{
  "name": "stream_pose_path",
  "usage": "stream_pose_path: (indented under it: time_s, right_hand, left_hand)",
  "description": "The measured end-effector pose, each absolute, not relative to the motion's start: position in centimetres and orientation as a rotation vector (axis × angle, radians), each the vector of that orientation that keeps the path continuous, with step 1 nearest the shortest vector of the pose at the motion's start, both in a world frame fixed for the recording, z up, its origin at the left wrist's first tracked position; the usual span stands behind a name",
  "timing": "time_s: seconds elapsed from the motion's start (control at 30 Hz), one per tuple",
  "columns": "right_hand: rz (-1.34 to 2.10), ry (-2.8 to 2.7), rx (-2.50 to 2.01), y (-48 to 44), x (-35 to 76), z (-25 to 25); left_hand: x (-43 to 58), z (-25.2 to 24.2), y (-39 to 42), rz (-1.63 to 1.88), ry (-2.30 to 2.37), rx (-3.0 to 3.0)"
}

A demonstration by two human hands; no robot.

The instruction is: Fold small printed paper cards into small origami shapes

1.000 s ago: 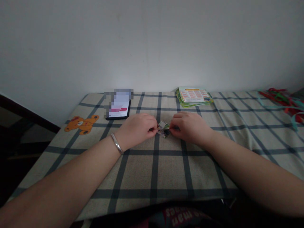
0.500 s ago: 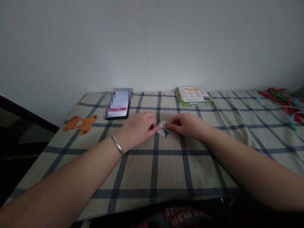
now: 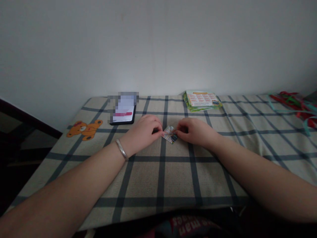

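Observation:
A small folded piece of printed paper (image 3: 169,134), diamond-shaped with creases meeting near its middle, lies between my hands on the checked tablecloth (image 3: 143,178). My left hand (image 3: 146,132), with a silver bangle at the wrist, pinches its left corner between thumb and fingers. On the opposite side, my right hand (image 3: 194,131) has its fingertips closed on the right corner. The fingertips cover both of these corners; the upper and lower ones show.
A phone (image 3: 123,109) with a lit, partly blurred screen lies at the back left. Behind my right hand rests a stack of printed leaflets (image 3: 203,100). Red, green and teal ribbons (image 3: 294,104) lie at the far right. A teddy bear picture (image 3: 85,130) is at the left edge.
Both hands have stayed almost in place. My left fingers have shifted very slightly left and opened a wider gap above the thumb; the paper is tilted a little differently.

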State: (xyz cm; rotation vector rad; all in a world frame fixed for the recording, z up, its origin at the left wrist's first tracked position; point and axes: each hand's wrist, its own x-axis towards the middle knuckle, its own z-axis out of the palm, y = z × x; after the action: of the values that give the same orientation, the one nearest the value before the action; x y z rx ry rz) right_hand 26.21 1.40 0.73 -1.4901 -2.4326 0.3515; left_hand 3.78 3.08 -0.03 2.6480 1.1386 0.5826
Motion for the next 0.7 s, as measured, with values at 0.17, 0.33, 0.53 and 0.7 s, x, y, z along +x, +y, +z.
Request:
stream_pose_path:
  time_s: [0.17, 0.33, 0.53, 0.7]
  right_hand:
    - [0.253, -2.450, -1.309, 1.1, 26.0, 0.8]
    - [0.186, -2.543, -1.297, 0.8, 25.8, 1.3]
    - [0.114, -2.567, -1.321, 0.6, 25.7, 1.4]
    - [0.047, -2.549, -1.354, 0.5, 25.4, 1.3]
  left_hand:
    - [3.8, -0.1, 3.2, 0.593, 1.055, 2.688]
    - [3.7, 0.2, 3.1, 0.549, 1.073, 2.772]
    - [4.6, 0.6, 1.4, 0.505, 1.269, 2.857]
    - [4.9, 0.6, 0.7, 0.593, 1.364, 2.854]
